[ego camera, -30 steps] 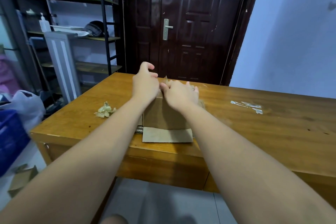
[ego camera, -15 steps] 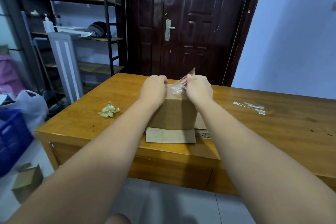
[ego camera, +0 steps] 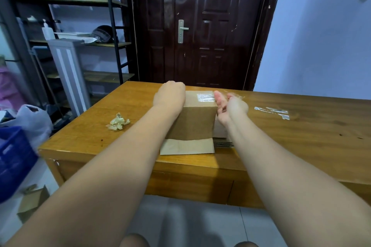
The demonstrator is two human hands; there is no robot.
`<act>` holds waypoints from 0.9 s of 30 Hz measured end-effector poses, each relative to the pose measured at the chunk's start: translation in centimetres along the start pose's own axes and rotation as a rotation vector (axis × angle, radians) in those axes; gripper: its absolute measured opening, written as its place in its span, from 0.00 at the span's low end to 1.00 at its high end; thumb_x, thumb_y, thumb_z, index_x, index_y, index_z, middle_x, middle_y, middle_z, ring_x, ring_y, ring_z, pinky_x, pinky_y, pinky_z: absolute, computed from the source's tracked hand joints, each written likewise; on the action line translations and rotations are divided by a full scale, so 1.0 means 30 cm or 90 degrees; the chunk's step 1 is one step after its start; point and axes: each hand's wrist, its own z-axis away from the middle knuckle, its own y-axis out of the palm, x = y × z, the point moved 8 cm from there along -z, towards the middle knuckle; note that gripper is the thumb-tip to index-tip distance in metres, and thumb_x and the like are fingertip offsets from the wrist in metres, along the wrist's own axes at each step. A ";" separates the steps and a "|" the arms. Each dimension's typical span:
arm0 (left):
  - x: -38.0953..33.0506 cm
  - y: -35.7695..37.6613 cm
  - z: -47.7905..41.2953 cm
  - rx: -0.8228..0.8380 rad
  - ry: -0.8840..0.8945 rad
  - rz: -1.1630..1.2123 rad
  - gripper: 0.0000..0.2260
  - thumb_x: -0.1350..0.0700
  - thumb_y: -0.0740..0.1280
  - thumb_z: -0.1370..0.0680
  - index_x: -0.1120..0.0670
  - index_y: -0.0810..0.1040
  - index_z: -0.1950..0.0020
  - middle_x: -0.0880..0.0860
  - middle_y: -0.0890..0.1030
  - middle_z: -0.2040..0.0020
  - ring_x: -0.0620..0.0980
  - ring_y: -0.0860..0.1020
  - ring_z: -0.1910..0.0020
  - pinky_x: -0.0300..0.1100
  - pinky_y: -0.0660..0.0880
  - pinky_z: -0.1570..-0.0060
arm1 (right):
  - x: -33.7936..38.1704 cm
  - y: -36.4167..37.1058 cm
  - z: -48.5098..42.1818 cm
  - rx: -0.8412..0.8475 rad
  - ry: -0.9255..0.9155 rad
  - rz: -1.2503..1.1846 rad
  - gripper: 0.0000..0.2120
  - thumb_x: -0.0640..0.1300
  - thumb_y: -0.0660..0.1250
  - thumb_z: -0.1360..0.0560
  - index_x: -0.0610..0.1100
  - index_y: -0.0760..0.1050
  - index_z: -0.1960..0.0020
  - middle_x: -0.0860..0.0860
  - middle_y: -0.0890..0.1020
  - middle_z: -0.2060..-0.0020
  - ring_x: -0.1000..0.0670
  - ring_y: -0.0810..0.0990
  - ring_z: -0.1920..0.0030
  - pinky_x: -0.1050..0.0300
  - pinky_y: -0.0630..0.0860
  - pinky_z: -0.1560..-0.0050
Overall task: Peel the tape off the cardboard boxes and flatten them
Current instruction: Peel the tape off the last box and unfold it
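One cardboard box (ego camera: pixel 192 120) stands near the front edge of the wooden surface (ego camera: pixel 305 138). Its top is closed, so nothing inside shows. A loose flap (ego camera: pixel 186 146) lies flat from its base toward that edge, and flattened cardboard (ego camera: pixel 222 143) pokes out at its right side. A second, smaller box (ego camera: pixel 33 202) sits open on the floor off the left front corner, contents unreadable, near one blue crate (ego camera: pixel 14 158) and one white bag (ego camera: pixel 33 120). The box on the surface is plain brown, with one shiny tape patch (ego camera: pixel 205 97) on top by its right rim. The left hand (ego camera: pixel 169 95) has its grip clenched over the box's far left top corner. The right hand (ego camera: pixel 230 106) is just beside the right wall, with a clear strip (ego camera: pixel 237 96) at its fingertips; whether that grip pinches it I cannot tell. One crumpled tape wad (ego camera: pixel 117 122) lies toward the left edge, and a few flat strips (ego camera: pixel 273 111) lie to the right.
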 end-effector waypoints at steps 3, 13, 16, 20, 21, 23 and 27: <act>-0.017 -0.009 0.008 -0.002 0.014 -0.035 0.13 0.67 0.57 0.21 0.60 0.77 0.42 0.59 0.78 0.48 0.58 0.77 0.50 0.47 0.73 0.55 | 0.016 -0.001 -0.014 0.022 -0.008 -0.108 0.17 0.40 0.46 0.17 0.36 0.73 0.47 0.38 0.79 0.42 0.42 0.83 0.48 0.62 0.81 0.56; -0.045 -0.022 0.023 -0.002 0.057 -0.099 0.14 0.69 0.55 0.21 0.62 0.77 0.41 0.60 0.78 0.46 0.59 0.77 0.47 0.46 0.70 0.58 | 0.078 0.139 0.083 0.166 -0.592 0.729 0.11 0.38 0.61 0.23 0.46 0.77 0.44 0.50 0.67 0.41 0.61 0.70 0.48 0.77 0.63 0.51; -0.041 -0.013 0.024 0.002 0.056 -0.094 0.14 0.68 0.55 0.21 0.62 0.77 0.41 0.60 0.78 0.46 0.59 0.77 0.47 0.46 0.71 0.58 | 0.066 0.109 0.048 0.204 -0.579 0.860 0.12 0.47 0.62 0.21 0.48 0.79 0.41 0.51 0.68 0.37 0.56 0.67 0.37 0.67 0.59 0.40; -0.039 -0.010 0.016 -0.007 0.053 -0.089 0.14 0.68 0.56 0.20 0.61 0.76 0.40 0.60 0.77 0.46 0.59 0.77 0.47 0.46 0.72 0.56 | 0.111 0.113 0.049 0.211 -0.612 0.974 0.15 0.50 0.59 0.20 0.48 0.78 0.37 0.50 0.74 0.41 0.53 0.71 0.41 0.62 0.63 0.43; -0.039 -0.009 0.016 -0.009 0.056 -0.085 0.13 0.68 0.56 0.20 0.61 0.76 0.40 0.59 0.77 0.46 0.59 0.77 0.47 0.46 0.73 0.55 | 0.126 0.123 0.053 0.209 -0.638 1.010 0.15 0.49 0.60 0.20 0.48 0.79 0.38 0.50 0.74 0.43 0.52 0.72 0.42 0.62 0.65 0.45; -0.043 -0.009 0.016 -0.012 0.063 -0.083 0.13 0.67 0.56 0.20 0.61 0.77 0.40 0.59 0.76 0.46 0.59 0.77 0.46 0.47 0.73 0.53 | 0.149 0.140 0.047 0.211 -0.670 1.066 0.13 0.49 0.61 0.20 0.47 0.79 0.41 0.51 0.74 0.48 0.52 0.73 0.47 0.61 0.66 0.49; -0.043 -0.008 0.013 -0.013 0.062 -0.079 0.13 0.67 0.56 0.20 0.60 0.78 0.41 0.59 0.77 0.47 0.58 0.77 0.48 0.47 0.74 0.54 | 0.166 0.109 -0.014 0.121 -0.545 1.003 0.11 0.47 0.64 0.21 0.42 0.79 0.45 0.51 0.77 0.51 0.51 0.75 0.49 0.59 0.69 0.50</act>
